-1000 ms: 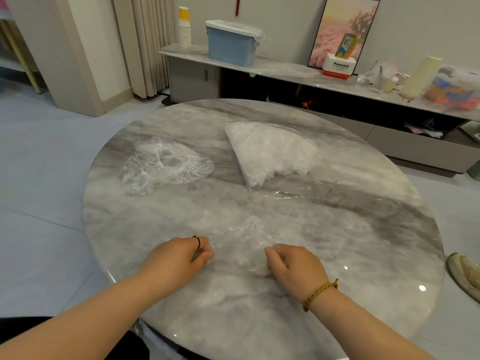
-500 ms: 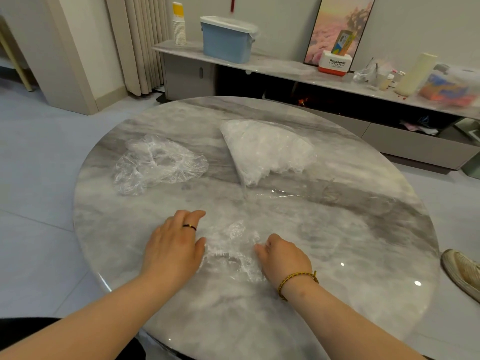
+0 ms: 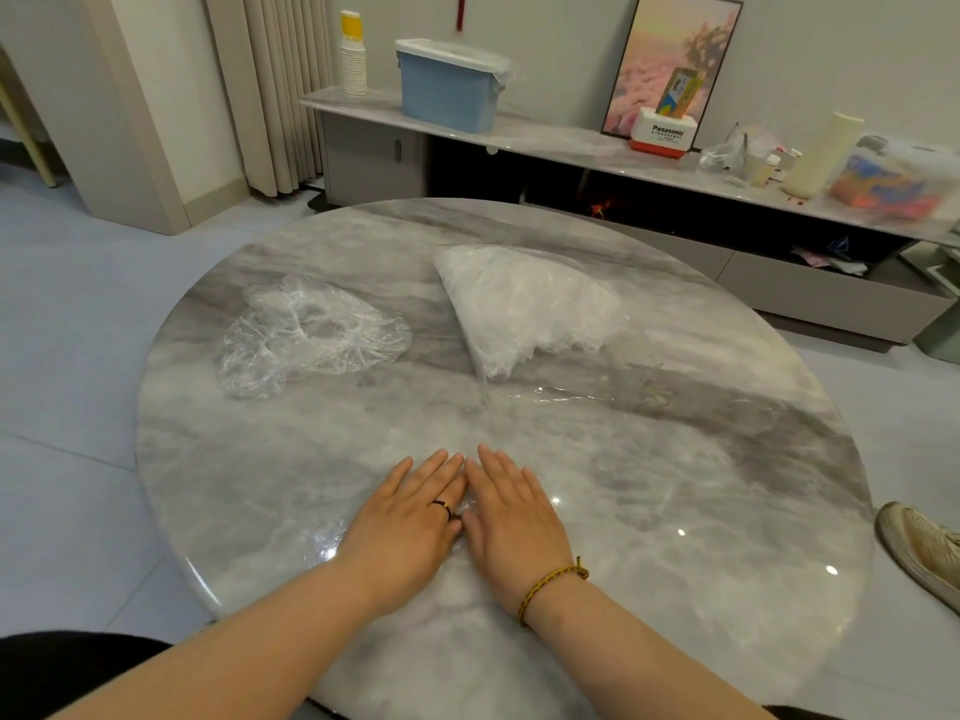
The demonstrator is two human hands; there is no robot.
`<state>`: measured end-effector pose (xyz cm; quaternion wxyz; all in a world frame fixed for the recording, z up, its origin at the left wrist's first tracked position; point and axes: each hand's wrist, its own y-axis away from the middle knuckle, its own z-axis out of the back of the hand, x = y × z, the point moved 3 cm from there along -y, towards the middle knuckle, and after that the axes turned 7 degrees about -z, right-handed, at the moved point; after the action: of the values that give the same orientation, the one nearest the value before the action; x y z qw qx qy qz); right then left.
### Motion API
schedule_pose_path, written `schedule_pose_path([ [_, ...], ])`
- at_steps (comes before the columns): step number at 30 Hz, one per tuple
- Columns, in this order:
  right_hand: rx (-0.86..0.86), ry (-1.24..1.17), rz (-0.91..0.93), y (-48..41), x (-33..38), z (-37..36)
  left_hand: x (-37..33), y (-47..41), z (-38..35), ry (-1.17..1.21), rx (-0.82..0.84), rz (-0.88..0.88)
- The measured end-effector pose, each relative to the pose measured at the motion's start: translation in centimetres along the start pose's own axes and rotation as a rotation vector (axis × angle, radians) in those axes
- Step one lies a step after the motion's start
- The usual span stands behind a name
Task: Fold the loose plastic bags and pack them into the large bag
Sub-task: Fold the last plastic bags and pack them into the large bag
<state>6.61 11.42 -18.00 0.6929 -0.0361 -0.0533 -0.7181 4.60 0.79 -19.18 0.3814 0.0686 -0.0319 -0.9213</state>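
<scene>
Head view is showing the left hand (image 3: 410, 517) and right hand (image 3: 511, 517) now pressing flat, fingers spread and gripping nothing, on a small bag (image 3: 332, 537) that was puffed between them a moment ago; flattened on the tabletop (image 3: 675, 485), it is looking ready for folding toward the large bag (image 3: 530, 304).
</scene>
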Motion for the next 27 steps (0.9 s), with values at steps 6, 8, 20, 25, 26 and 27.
schedule_pose_path([
  [6, 0.181, -0.039, 0.043, -0.1, -1.0, -0.5, 0.2, -0.3, -0.2, 0.035, -0.027, 0.003],
  [8, 0.175, -0.043, 0.050, -0.2, -1.2, -0.4, 0.2, -0.4, 0.0, 0.020, -0.006, -0.016],
  [20, 0.055, -0.150, 0.066, 0.1, -1.1, 0.7, 0.7, -0.7, 0.7, 0.164, 0.020, 0.021],
  [25, -0.038, -0.215, 0.334, 0.8, -1.1, 3.2, 2.1, -0.2, 3.0, 0.150, -0.049, 0.042],
  [26, 0.041, -0.173, 0.345, 1.0, -1.0, 3.5, 2.5, -0.1, 3.2, 0.145, -0.053, 0.057],
  [27, 0.096, -0.116, 0.362, 1.2, -1.0, 3.8, 2.8, 0.0, 3.3, 0.148, -0.055, 0.074],
])
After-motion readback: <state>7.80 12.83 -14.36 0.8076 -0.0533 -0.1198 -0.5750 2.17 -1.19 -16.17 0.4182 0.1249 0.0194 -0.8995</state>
